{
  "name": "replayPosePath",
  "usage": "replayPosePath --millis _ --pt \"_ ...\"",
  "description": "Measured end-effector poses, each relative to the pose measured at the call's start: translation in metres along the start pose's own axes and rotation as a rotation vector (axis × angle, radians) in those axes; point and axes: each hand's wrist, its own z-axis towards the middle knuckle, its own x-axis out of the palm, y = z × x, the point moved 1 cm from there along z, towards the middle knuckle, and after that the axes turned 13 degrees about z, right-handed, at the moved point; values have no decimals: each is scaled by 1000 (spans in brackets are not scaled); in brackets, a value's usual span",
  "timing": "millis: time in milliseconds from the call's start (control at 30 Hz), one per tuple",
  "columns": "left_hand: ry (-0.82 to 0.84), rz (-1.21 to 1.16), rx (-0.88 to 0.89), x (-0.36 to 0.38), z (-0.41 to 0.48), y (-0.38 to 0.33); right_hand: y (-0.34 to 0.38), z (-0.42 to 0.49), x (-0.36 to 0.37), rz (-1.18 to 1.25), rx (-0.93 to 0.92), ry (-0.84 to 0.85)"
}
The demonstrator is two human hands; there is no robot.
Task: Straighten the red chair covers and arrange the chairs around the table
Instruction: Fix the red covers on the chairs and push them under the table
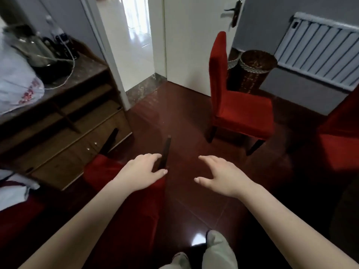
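I look down on a dark red tiled floor [184, 117] that fills most of my view. On my left stands a wooden sideboard [64, 144]; its tabletop [87, 72] carries a metal kettle [35, 51] and a white bag [17, 80]. A white door [194, 35] stands open ahead, and a white radiator [318, 51] hangs on the wall to the right.

One red-covered chair [239, 107] stands upright just in front of the door, its seat facing right, with a wicker basket [254, 74] behind it. A second red chair [342, 144] is cut off by the right edge. The tipped chair [136, 206] lies low on my left under my forearm, its dark legs pointing away from me.

My left hand [142, 169] brackets the nearer chair leg [166, 150] between fingers and thumb; I cannot tell whether it grips. My right hand [219, 175] hovers over the floor, fingers spread and relaxed.
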Motion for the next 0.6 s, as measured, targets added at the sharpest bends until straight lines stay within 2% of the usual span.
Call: replayPosePath --millis 300,600 --pt "-43 -187 -483 38 -31 42 29 116 23 -125 -367 348" --pt "-69 -510 -1061 85 -91 6 83 180 50 -274 -755 710"
